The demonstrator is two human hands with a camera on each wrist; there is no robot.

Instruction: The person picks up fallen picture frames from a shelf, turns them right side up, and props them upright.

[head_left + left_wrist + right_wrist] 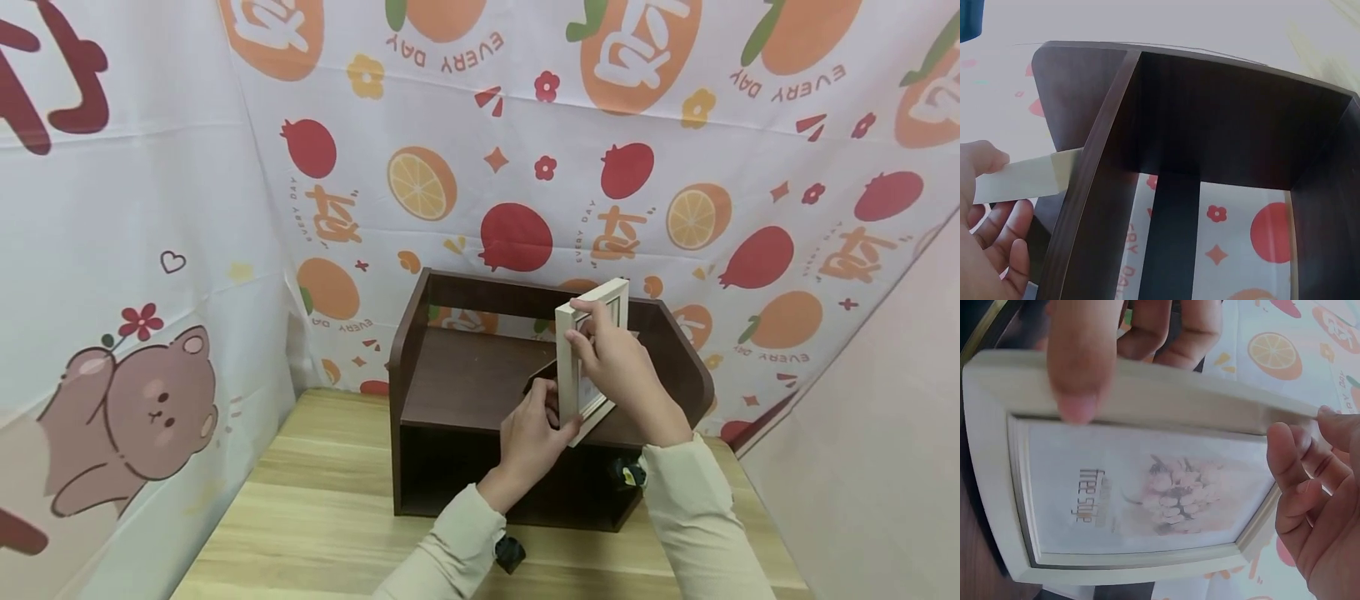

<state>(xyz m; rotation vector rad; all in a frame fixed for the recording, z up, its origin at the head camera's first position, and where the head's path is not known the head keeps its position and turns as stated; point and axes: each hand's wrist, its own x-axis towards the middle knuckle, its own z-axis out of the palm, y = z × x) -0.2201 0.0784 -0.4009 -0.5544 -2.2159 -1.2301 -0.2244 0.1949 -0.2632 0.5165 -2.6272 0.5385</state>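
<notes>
A cream picture frame [566,367] stands upright on edge over the front of the dark brown shelf's [480,375] upper board. My left hand [528,437] grips its lower part, thumb on the front face and fingers behind. Higher up, my right hand [622,367] pinches the frame between thumb and fingers. The right wrist view shows a pale flower print [1179,494] with "free style" lettering inside the frame, and the left thumb [1082,375] pressing the border. In the left wrist view, the left hand [991,219] holds the frame's narrow edge [1022,178]. A dark flap sits behind the frame, partly hidden.
The shelf has raised side panels [408,350] and an open lower compartment [480,475]. It stands on a light wood table [315,500], against a fruit-printed cloth [525,183]. A bear-printed cloth [150,400] hangs at left, and a pale wall [877,417] stands at right.
</notes>
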